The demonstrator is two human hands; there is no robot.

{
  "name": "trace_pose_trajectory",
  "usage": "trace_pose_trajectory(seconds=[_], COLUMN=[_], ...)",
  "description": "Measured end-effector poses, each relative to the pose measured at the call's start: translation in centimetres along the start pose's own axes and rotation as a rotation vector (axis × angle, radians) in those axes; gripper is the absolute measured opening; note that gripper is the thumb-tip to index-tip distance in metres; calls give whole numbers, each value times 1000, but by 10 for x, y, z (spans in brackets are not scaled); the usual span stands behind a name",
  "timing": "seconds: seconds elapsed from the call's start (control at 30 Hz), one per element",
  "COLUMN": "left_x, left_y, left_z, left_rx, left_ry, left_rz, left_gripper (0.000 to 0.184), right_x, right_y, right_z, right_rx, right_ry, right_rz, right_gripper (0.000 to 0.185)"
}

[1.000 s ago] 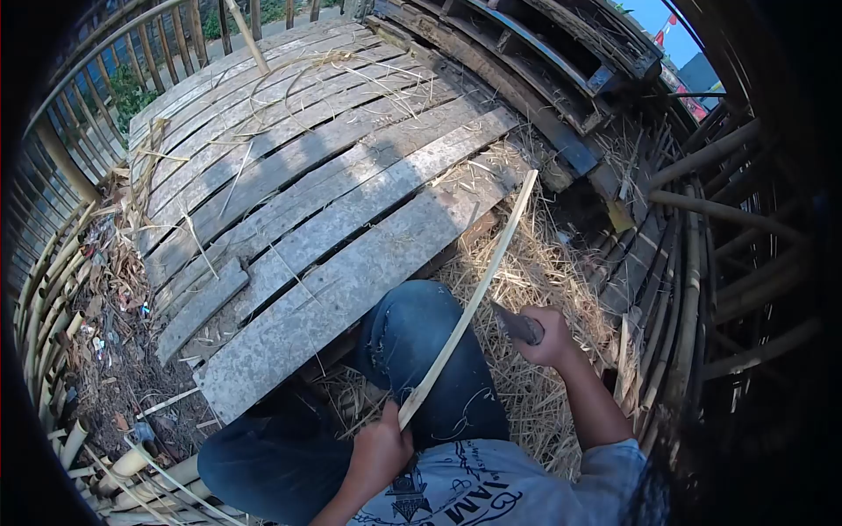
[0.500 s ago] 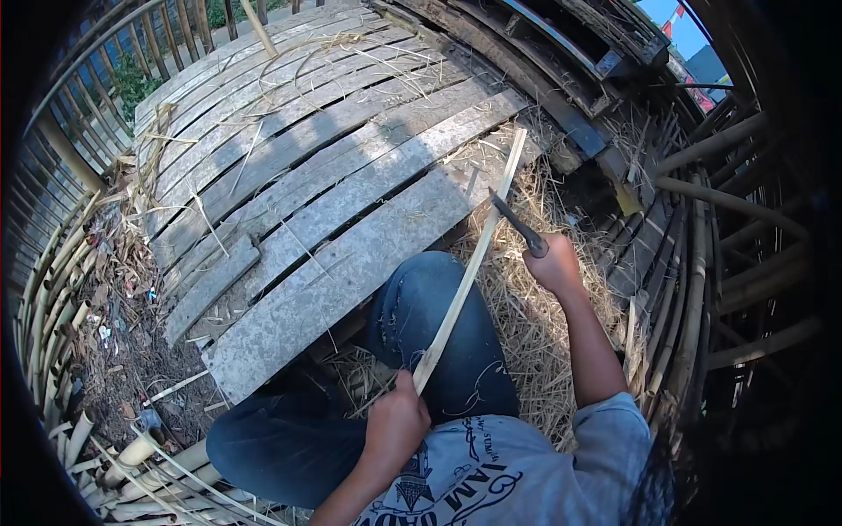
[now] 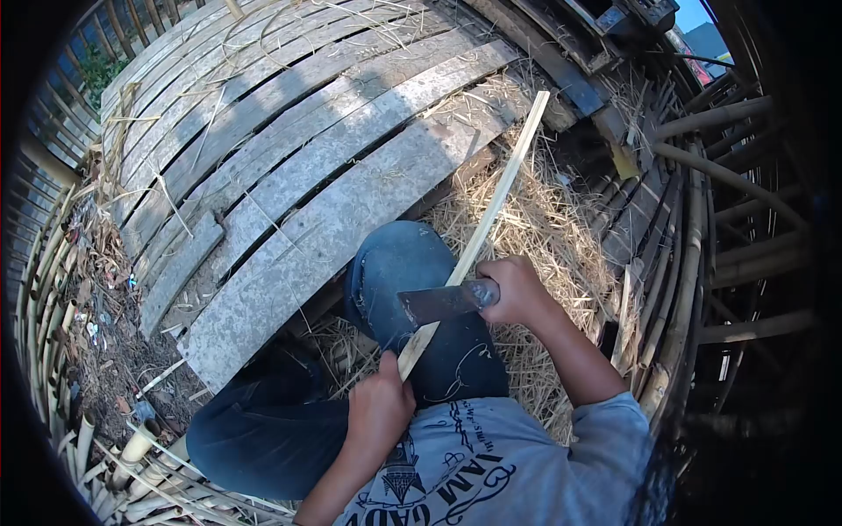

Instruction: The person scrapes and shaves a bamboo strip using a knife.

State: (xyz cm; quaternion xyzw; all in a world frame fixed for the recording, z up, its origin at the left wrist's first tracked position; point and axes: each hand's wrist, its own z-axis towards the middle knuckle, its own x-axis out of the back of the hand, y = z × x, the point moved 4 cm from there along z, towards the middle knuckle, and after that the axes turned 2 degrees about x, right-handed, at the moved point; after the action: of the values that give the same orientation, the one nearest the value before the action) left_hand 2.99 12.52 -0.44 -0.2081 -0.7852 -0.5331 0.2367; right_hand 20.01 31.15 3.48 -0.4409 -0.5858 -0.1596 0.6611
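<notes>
A long pale bamboo strip [image 3: 500, 203] slants up and to the right across the bent knee in blue jeans. Its lower end is in my left hand [image 3: 381, 405], which is closed round it near the lap. My right hand [image 3: 513, 291] grips the handle of a broad, dark blade [image 3: 434, 303]. That blade lies crosswise over the strip above the knee, its tip pointing left, and hides a short part of the strip.
A slatted wooden platform [image 3: 307, 237] stands ahead and left, with loose fibres on it. Straw-like shavings [image 3: 561, 254] cover the ground at right. Bamboo poles [image 3: 688, 289] line the right side, and cut bamboo lies at lower left.
The blade has come down and left from beside the strip's upper part to lie across it near the knee, turned flatter to view. My left hand still holds the strip's lower end.
</notes>
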Motion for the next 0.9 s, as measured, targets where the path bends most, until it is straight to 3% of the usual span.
trace_pose_trajectory(seconds=[0.03, 0.17, 0.27, 0.33, 0.47, 0.63, 0.9], left_x=[-1, 1, -7, -8, -17, -18, -23], left_y=[-1, 5, -7, -8, -8, 3, 17], left_z=[-2, -8, -2, 2, 7, 10, 14], left_rx=[11, 43, 16, 20, 3, 5, 21], left_ry=[10, 9, -3, -5, -52, -43, 15], left_rz=[19, 37, 79, 56, 21, 44, 46], left_gripper=[20, 22, 25, 27, 31, 27, 22], right_x=[-3, 62, 96, 83, -3, 6, 19], right_y=[6, 77, 95, 56, 21, 35, 62], right_z=[11, 53, 53, 30, -12, -2, 19], right_rx=[23, -489, -340, -315, -33, -78, 104], right_ry=[-5, 299, 284, 227, -249, -101, 84], right_rz=[44, -52, -155, -216, 27, -56, -173], right_gripper=[19, 23, 23, 21, 20, 25, 24])
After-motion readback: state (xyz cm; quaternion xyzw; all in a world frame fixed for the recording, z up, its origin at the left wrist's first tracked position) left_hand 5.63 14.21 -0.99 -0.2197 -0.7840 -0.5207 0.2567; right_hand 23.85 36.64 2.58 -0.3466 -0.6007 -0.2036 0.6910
